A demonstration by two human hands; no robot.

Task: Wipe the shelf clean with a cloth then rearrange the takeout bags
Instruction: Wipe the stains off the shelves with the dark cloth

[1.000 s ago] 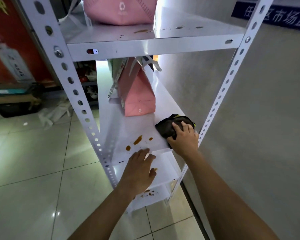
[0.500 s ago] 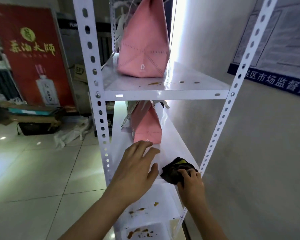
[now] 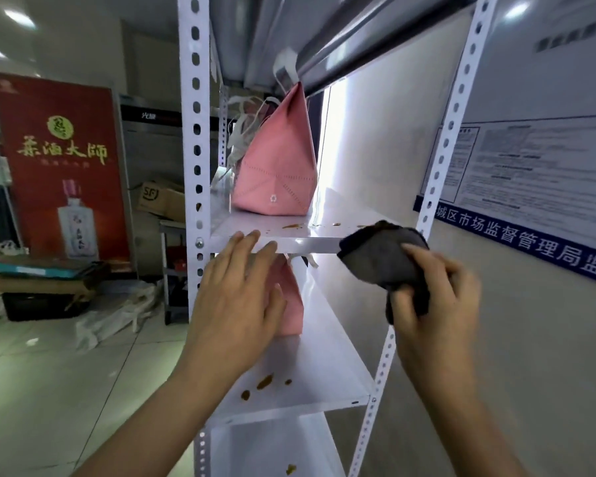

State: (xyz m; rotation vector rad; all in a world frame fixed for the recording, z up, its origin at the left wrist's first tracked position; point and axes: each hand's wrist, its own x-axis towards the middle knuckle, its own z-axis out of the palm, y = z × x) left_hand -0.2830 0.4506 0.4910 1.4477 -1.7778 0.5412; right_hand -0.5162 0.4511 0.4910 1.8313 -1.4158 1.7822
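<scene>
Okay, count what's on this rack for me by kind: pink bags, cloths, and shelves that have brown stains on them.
Pink bags: 2, upper bag and lower bag
Cloths: 1, dark cloth in the right hand
Stained shelves: 3, upper shelf, middle shelf, bottom shelf
Total: 6

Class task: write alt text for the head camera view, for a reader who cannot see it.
A person's right hand grips a dark cloth raised by a white metal shelf dotted with brown stains, while the open left hand reaches toward its front edge. A pink takeout bag stands on that shelf.
</scene>
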